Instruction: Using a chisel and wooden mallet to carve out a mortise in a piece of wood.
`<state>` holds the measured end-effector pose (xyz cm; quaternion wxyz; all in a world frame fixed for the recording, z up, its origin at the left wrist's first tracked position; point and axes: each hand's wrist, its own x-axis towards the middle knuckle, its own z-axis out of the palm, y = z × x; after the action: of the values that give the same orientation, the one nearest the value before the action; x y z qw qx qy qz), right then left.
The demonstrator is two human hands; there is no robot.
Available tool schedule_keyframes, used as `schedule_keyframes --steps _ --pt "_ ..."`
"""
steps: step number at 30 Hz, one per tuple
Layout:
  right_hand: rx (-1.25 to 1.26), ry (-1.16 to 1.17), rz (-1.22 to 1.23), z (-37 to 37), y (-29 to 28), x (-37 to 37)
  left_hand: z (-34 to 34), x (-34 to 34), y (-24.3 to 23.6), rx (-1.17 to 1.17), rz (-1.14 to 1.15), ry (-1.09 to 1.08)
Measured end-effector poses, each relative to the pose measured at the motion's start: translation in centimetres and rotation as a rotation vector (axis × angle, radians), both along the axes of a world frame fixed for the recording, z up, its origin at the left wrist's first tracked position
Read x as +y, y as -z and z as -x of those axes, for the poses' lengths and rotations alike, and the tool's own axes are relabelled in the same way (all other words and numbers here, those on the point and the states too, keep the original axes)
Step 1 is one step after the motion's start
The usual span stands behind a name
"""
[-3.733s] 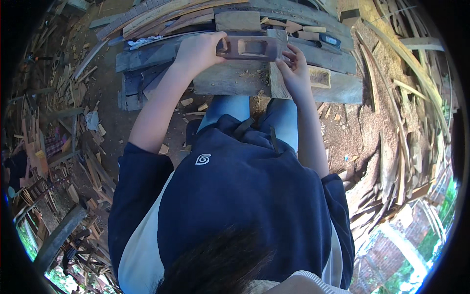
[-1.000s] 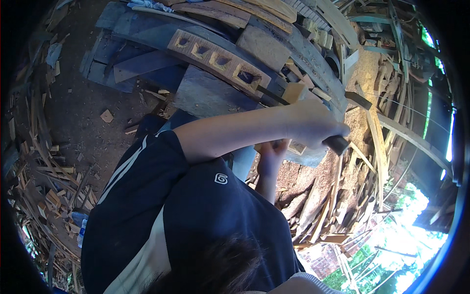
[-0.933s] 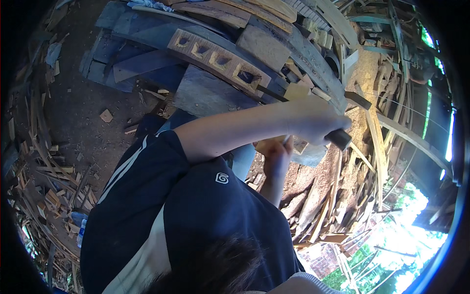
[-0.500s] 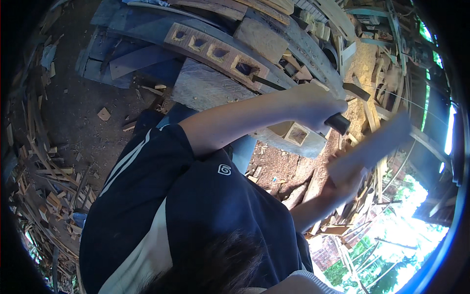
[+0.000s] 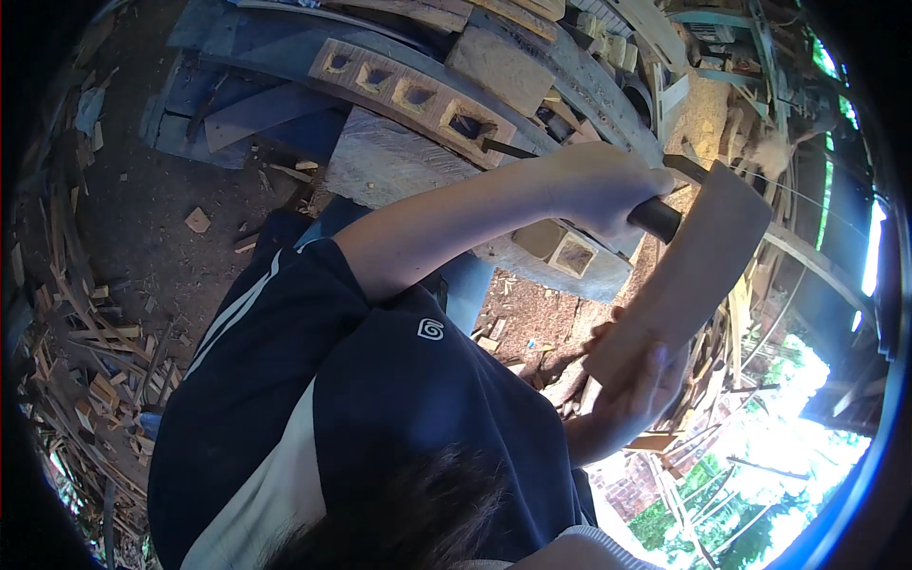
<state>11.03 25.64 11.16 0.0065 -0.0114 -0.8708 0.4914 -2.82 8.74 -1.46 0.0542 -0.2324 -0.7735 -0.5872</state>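
Observation:
My left hand (image 5: pixel 603 185) is closed around a chisel (image 5: pixel 655 220) with a dark handle. Its thin blade (image 5: pixel 508 149) reaches left to the end hole of a wooden piece (image 5: pixel 443 114) cut with several squarish holes. The tip is at that hole, but how deep it sits I cannot tell. My right hand (image 5: pixel 651 385), fingers wrapped round its lower end, grips a flat, slightly curved wooden block (image 5: pixel 698 256). The block's edge is right by the chisel's butt; whether they touch is unclear.
Beneath the holed piece lies a thick timber (image 5: pixel 399 161). Another piece with a square hole (image 5: pixel 541 237) rests under my left forearm. A wooden block (image 5: pixel 503 66) and boards lie beyond. Wood scraps (image 5: pixel 104 389) litter the floor at left, and slats pile up at right.
The wooden block in my right hand has swung left, up against the chisel's butt end. My left hand and the chisel stay in place at the hole.

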Motion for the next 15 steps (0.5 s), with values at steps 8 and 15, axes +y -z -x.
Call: schedule_keyframes --steps 8,15 --pt "0.706 0.474 0.039 0.9 -1.2 1.3 -0.2 0.0 0.4 0.078 -0.091 -0.038" --pt "0.127 0.217 -0.199 -0.1 -1.3 1.3 -0.4 0.2 0.1 0.008 0.001 0.042"
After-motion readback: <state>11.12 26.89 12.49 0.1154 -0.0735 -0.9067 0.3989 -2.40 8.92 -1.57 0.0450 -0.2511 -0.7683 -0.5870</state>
